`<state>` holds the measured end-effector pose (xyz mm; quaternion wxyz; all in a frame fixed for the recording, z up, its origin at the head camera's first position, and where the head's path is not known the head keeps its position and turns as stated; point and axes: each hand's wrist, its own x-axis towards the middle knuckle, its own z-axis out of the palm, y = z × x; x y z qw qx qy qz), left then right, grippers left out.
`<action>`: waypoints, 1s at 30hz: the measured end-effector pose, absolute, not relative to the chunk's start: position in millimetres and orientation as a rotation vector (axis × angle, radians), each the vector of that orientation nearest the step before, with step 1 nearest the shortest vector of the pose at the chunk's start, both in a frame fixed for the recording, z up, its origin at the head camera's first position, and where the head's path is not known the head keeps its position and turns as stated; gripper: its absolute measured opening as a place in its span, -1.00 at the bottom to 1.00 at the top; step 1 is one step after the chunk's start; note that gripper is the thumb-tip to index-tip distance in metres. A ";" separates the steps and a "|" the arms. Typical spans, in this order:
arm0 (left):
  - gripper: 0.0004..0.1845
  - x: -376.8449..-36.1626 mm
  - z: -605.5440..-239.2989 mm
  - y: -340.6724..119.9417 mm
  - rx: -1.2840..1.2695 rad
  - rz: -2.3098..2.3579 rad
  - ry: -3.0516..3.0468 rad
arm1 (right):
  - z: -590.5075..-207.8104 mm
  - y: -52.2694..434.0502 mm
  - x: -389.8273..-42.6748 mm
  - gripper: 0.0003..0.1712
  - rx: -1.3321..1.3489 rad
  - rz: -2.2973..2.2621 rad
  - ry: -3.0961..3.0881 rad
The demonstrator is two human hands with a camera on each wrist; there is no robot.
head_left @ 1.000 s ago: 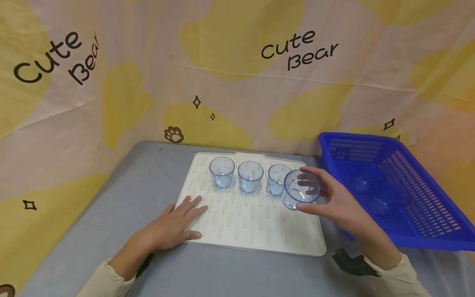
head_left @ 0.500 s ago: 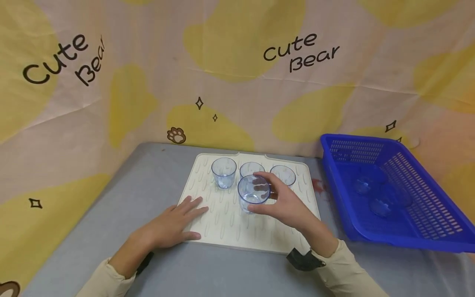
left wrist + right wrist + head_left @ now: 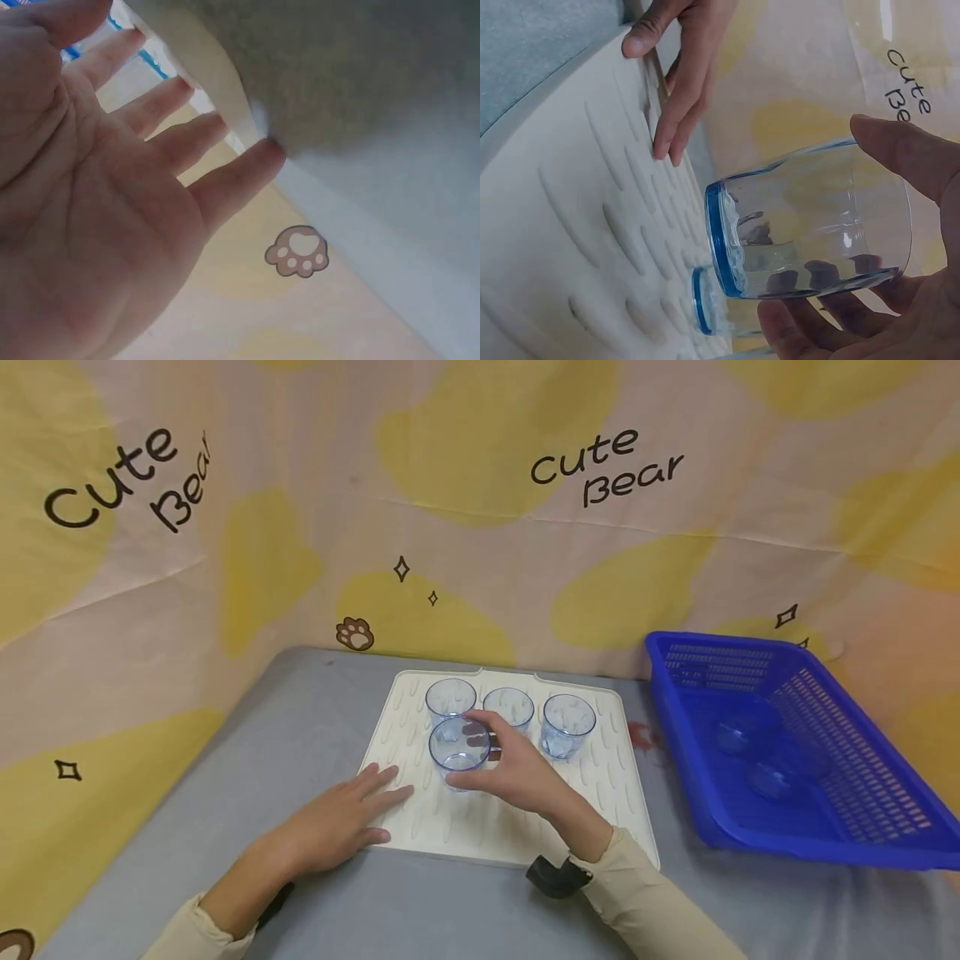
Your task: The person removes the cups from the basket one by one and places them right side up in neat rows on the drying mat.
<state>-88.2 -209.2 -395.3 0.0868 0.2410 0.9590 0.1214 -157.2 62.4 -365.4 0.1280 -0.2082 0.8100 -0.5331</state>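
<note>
My right hand [image 3: 525, 777] grips a clear bluish glass tumbler [image 3: 457, 747], thumb on the near side and fingers round the far side. In the right wrist view the tumbler [image 3: 810, 225] is upright, its blue base close over the cream drying mat [image 3: 495, 827]. Behind it on the mat stand three matching tumblers in a row: a left one [image 3: 450, 693], partly hidden by the held one, a middle one [image 3: 510, 702], partly covered by my fingers, and a right one [image 3: 567, 727]. My left hand [image 3: 333, 822] rests with straight, spread fingers on the mat's left edge.
A blue plastic basket [image 3: 720, 814] with slotted walls stands to the right, with several more tumblers [image 3: 768, 777] inside. Grey cloth [image 3: 285, 743] covers the table. A patterned fabric backdrop [image 3: 480, 568] hangs close behind the mat.
My right hand has carried the tumbler leftward across the mat, from beside the right tumbler to in front of the left one. My left hand has shifted slightly left.
</note>
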 end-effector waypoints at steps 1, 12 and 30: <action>-0.37 -87.7 -395.4 -210.4 0.725 0.359 2.862 | -366.2 59.1 -158.2 -0.09 -0.620 -1.554 2.347; -0.40 -87.8 -393.6 -213.8 0.739 0.479 2.767 | -388.9 43.8 -165.1 -0.06 -0.566 -1.578 2.297; -0.40 -90.5 -394.3 -216.3 0.707 0.533 2.742 | -395.4 36.3 -163.8 -0.01 -0.554 -1.511 2.375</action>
